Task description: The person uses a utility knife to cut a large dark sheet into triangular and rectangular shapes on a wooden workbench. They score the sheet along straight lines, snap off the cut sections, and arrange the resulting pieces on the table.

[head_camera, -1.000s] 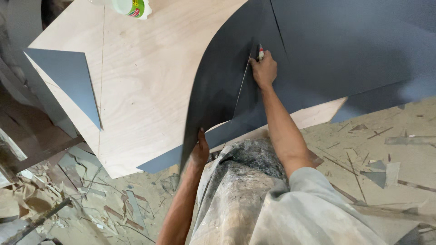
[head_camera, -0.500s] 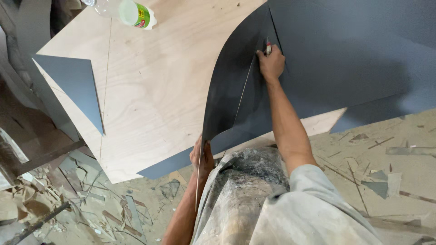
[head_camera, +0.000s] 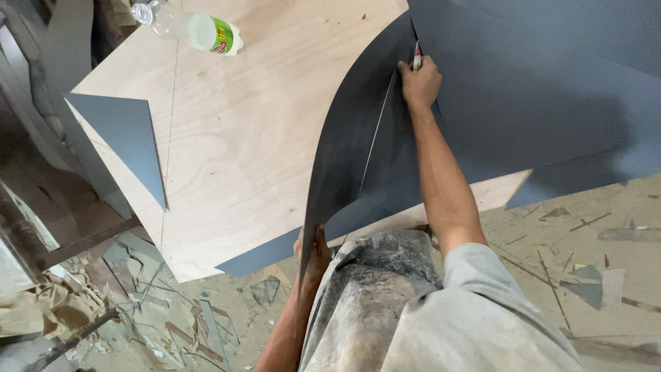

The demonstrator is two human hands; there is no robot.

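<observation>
the right hand [head_camera: 420,84] was clenched round a small cutter [head_camera: 416,56], its tip on the dark grey laminate sheet [head_camera: 523,89] at about one o'clock. a pale cut line ran back from there toward six. the loose strip [head_camera: 344,145] of that sheet curled up off the desk, and the left hand [head_camera: 313,251] was grasping its lower end at the near edge, around six o'clock. the plywood desk [head_camera: 241,131] carried it all. up at eleven o'clock a clear plastic bottle [head_camera: 189,27] lay on its side, a milky liquid inside. a grey triangular offcut [head_camera: 127,131] sat at nine o'clock, well apart from the hands. the floor [head_camera: 138,324] at seven o'clock was littered with scraps and shavings, more on the right at four.
</observation>
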